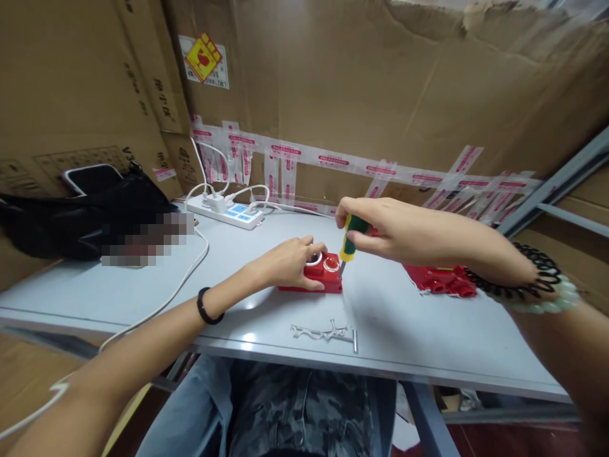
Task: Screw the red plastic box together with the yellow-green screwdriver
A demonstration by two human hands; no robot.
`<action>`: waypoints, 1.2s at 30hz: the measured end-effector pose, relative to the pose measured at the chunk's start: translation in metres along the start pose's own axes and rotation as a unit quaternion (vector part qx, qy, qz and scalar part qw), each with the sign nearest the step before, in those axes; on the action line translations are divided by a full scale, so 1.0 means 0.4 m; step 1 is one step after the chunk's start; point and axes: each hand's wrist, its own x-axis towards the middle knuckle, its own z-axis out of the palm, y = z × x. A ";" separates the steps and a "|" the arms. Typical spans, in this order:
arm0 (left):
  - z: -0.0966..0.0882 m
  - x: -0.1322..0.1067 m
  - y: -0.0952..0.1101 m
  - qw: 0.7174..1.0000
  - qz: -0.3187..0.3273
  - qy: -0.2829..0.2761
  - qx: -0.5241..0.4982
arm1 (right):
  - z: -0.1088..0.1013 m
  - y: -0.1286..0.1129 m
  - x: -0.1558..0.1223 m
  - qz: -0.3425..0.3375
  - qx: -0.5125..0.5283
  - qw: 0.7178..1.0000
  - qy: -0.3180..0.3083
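A red box (328,277) with round white-ringed fittings on its top lies on the table. My left hand (295,263) grips it from the left, fingers over the top and thumb along the near side. In my right hand (373,230) is a screwdriver (351,240) with a green and yellow handle, held upright. Its tip meets the box's right end; whether it sits in a screw is too small to tell. Closer to me lie several small metal pieces (328,331), one of them T-shaped, tangled with something thin and white.
More red parts (442,280) lie to the right, under my right forearm. A white power strip (226,211) with plugs stands at the back left, its cable (183,282) running over the table's edge. A black bag (90,212) is at far left. Cardboard (333,82) walls the back.
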 end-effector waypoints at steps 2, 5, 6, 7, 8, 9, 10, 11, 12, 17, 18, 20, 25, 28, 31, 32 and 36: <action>0.000 0.000 0.000 1.000 -0.001 0.000 0.001 | -0.001 -0.001 -0.003 0.034 -0.039 0.999 0.014; -0.002 -0.001 0.001 1.000 -0.005 -0.001 0.001 | 0.009 0.005 0.000 0.108 -0.113 0.986 0.062; -0.003 0.000 0.002 1.000 -0.006 -0.001 0.000 | 0.011 0.009 0.002 0.111 -0.112 0.985 0.067; -0.004 0.000 0.003 1.000 -0.006 -0.001 -0.002 | 0.012 0.013 0.004 0.098 -0.095 0.989 0.063; -0.004 0.000 0.003 1.000 -0.005 -0.001 -0.003 | 0.011 0.017 0.005 0.075 -0.066 0.994 0.052; -0.004 0.000 0.003 1.000 -0.005 -0.001 -0.003 | 0.009 0.020 0.004 0.052 -0.035 0.997 0.038; -0.004 0.000 0.002 1.000 -0.004 -0.001 -0.003 | 0.007 0.022 0.004 0.032 -0.009 0.999 0.027; -0.003 0.000 0.002 1.000 -0.004 -0.002 -0.004 | 0.006 0.024 0.003 0.019 0.007 1.000 0.020; -0.002 0.000 0.001 1.000 -0.003 -0.001 -0.004 | 0.006 0.025 0.003 0.018 0.011 1.000 0.021; 0.000 -0.001 0.000 1.000 -0.006 0.002 0.006 | 0.022 0.025 0.011 0.053 -0.016 0.995 0.080; -0.001 -0.001 0.001 1.000 -0.006 0.000 0.008 | 0.023 0.024 0.013 0.039 -0.005 0.996 0.081; -0.003 0.000 0.002 1.000 -0.005 -0.008 0.013 | 0.022 0.020 0.015 0.008 0.019 0.997 0.074; -0.009 0.002 0.004 1.000 0.003 -0.020 0.021 | 0.024 0.009 0.017 0.067 -0.013 0.994 0.088; -0.009 0.003 0.004 1.000 0.004 -0.022 0.017 | 0.026 0.012 0.018 0.085 -0.013 0.992 0.095; -0.008 0.004 0.004 0.999 0.001 -0.024 0.026 | 0.021 0.014 0.015 0.042 0.026 0.996 0.079; -0.008 0.004 0.004 0.999 0.001 -0.024 0.031 | 0.020 0.014 0.015 0.038 0.028 0.996 0.076; -0.009 0.004 0.005 0.999 0.002 -0.022 0.030 | 0.023 0.013 0.015 0.092 -0.012 0.991 0.093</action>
